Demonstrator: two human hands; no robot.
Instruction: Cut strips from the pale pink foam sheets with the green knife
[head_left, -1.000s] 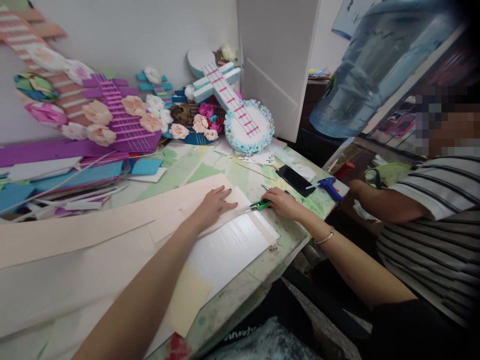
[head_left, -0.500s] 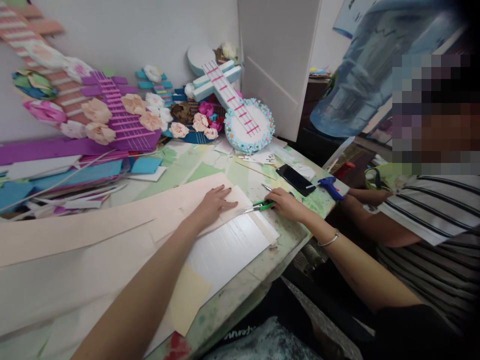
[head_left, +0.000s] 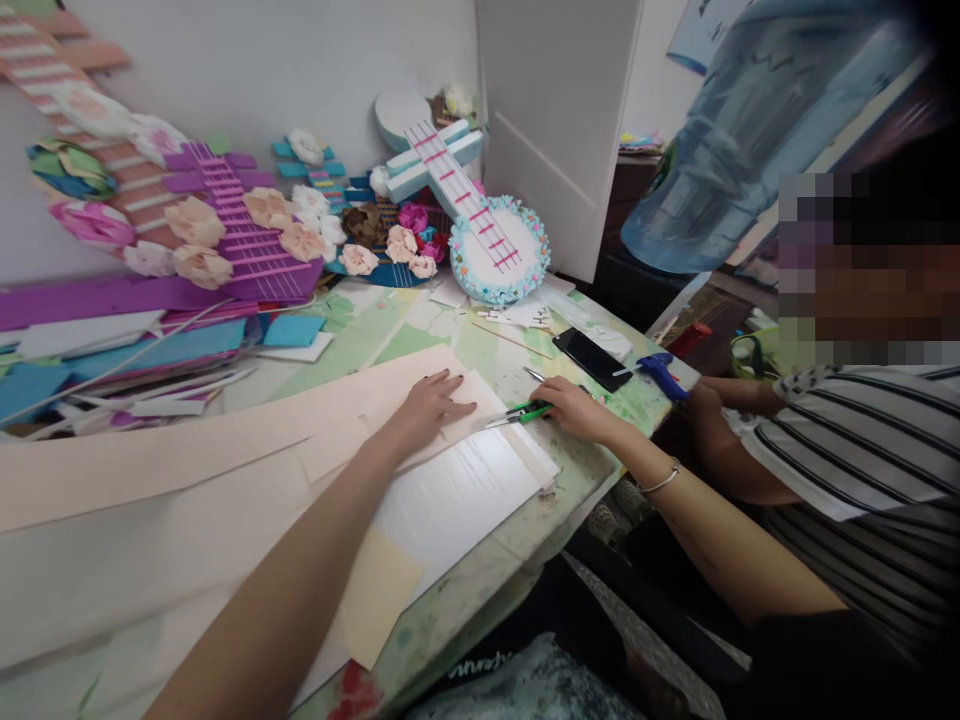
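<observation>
My left hand (head_left: 431, 408) lies flat with its fingers spread, pressing on a pale peach sheet (head_left: 247, 430). My right hand (head_left: 568, 408) is closed around a green utility knife (head_left: 529, 410), its blade pointing left and resting at the sheet's edge near my left fingertips. A slim metal-tipped tool (head_left: 533, 375) shows just beyond the right hand; whether the hand holds it too I cannot tell. Below the peach sheet lies a white board (head_left: 457, 500) with fine lines across its surface. A pale yellow scrap (head_left: 379, 600) sits under my left forearm.
A black phone (head_left: 592, 360) and a blue glue gun (head_left: 661, 377) lie right of my hands. Paper-flowered craft guitars (head_left: 247, 225) and a round-bodied craft instrument (head_left: 499, 250) lean at the back. A person in a striped shirt (head_left: 862, 440) sits at right, near a large water bottle (head_left: 735, 140).
The person at right has leaned lower, and their arm has shifted slightly. My two hands and the knife look almost unmoved.
</observation>
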